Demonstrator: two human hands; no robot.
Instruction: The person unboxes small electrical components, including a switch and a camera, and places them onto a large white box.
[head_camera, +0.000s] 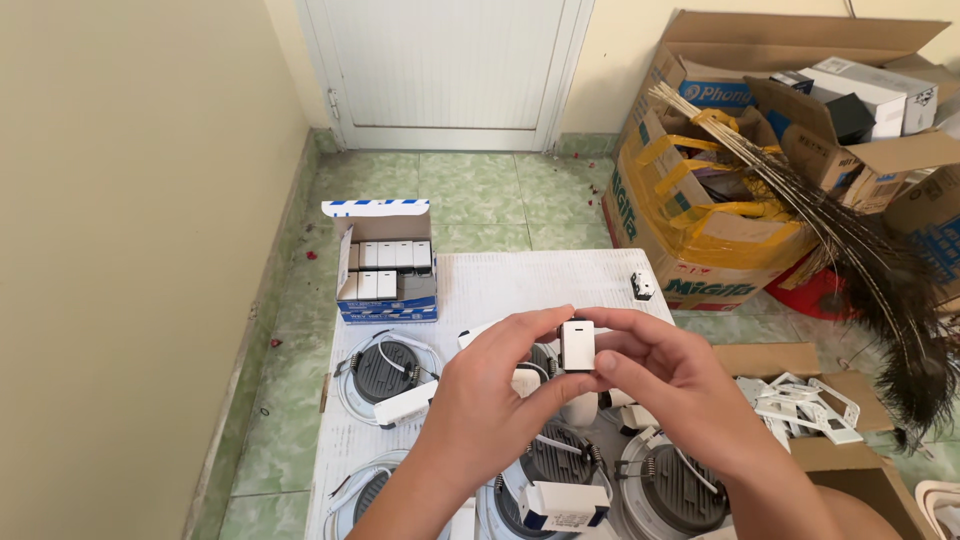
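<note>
1. Fingers of both hands clamp one small white switch module (577, 345), held upright in the air above the white sheet (520, 280).
2. The left hand (480, 410) pinches the module's left edge between thumb and forefinger, the other fingers curled beneath.
3. The right hand (665, 385) grips the module's right side, forefinger on top and thumb at the lower corner.
4. Below the module, round downlights (560, 480) lie face down on the sheet, their dark backs, spring clips and white driver boxes showing.
5. Left of the module, another downlight (388, 372) rests near the sheet's edge.
6. Right of the module, a shallow cardboard box (800, 400) holds white plastic frames.
7. Beyond the module to the left, an open blue-and-white carton (385, 268) holds rows of similar white modules.
8. Beyond to the right, a lone small module (643, 285) sits on the sheet.
9. Farther right, big cardboard boxes (700, 230) stand with peacock feathers (850, 240) draped over them.
10. Farthest, a white door (445, 70) is shut.
</note>
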